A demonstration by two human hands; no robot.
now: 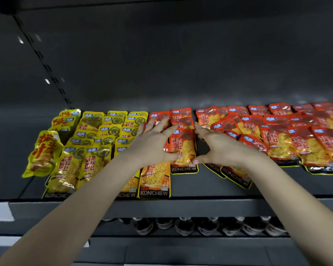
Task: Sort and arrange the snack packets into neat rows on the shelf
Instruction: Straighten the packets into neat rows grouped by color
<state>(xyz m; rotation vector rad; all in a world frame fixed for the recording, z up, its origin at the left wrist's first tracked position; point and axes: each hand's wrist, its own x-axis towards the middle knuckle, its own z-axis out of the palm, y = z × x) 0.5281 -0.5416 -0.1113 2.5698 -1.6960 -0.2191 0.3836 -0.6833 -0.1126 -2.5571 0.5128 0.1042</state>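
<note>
Left hand (154,144) and right hand (219,150), both released, fingers straight, gripping nothing, set either side of a single column of red packets (183,144) at mid-shelf.

Far left on the shelf (190,187): one loose yellow packet (42,152) of a different print, tilted against the yellow rows (96,139), these overlapped back to front in fairly even files.

Next, the left hand: lies with spread fingers over the neighbouring red file (155,181), thumb reaching right to touch the column's lower left edge.

Between the hands, the column itself: runs with its long axis from shelf front to back, packets shingled one over the next, front label roughly square to the shelf lip.

On its right, the right hand: stands just beside the column, fingers pointing toward the shelf's back, thumb meeting the lower right corner. Equally near on both sides, neither hand favoured.

Farther right, a red heap (296,139): sprawls skewed and overlapping, a few packets slanting beneath that hand's wrist.

Below the shelf, dark goods (200,225), too dim to name.

Likely step in hand: squaring the column by squeezing inward from both sides. Next move probably a matter of keeping pressure true to that front-to-back line, then drawing strays from the heap, closest to the right hand.
</note>
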